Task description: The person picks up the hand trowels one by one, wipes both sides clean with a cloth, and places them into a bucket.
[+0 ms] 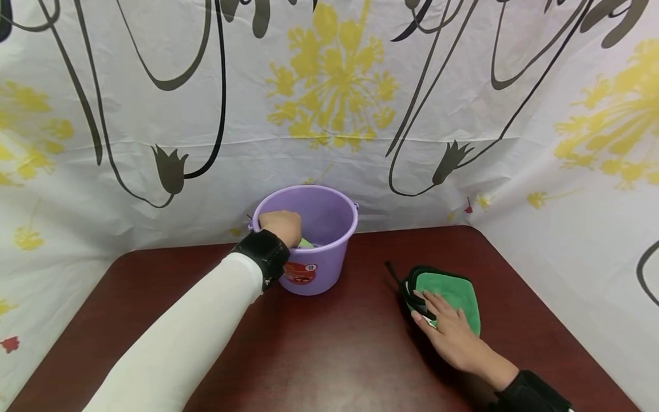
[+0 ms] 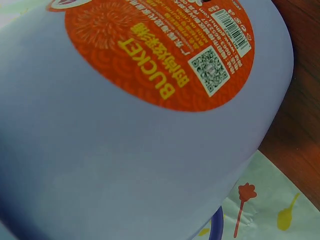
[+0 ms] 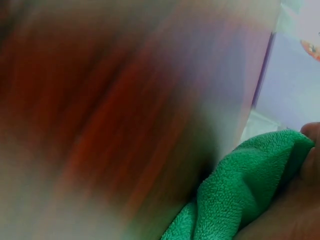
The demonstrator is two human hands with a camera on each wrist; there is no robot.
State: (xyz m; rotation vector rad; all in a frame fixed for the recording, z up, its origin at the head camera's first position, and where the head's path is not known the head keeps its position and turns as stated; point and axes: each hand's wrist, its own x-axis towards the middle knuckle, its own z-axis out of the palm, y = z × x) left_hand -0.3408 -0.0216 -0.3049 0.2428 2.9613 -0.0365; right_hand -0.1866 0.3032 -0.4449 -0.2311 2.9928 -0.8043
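In the head view, my left hand (image 1: 282,226) reaches over the near rim into a purple bucket (image 1: 321,263). Its fingers point down inside and are hidden. A bit of light green material (image 1: 305,244) shows beside that hand; whether the hand holds it I cannot tell. To the right, my right hand (image 1: 450,335) grips the near left edge of a folded green cloth (image 1: 450,289) with dark trim, its fingers over the top and the thumb at the edge. Fuzzy green cloth (image 3: 225,200) lies against the hand in the right wrist view.
Both hands work over a glossy dark red-brown table (image 1: 309,343). The bucket stands near its far edge, an orange label (image 2: 170,55) on its side. A dark cord (image 1: 392,272) sticks out from the cloth. White patterned fabric (image 1: 329,160) hangs behind and beside the table.
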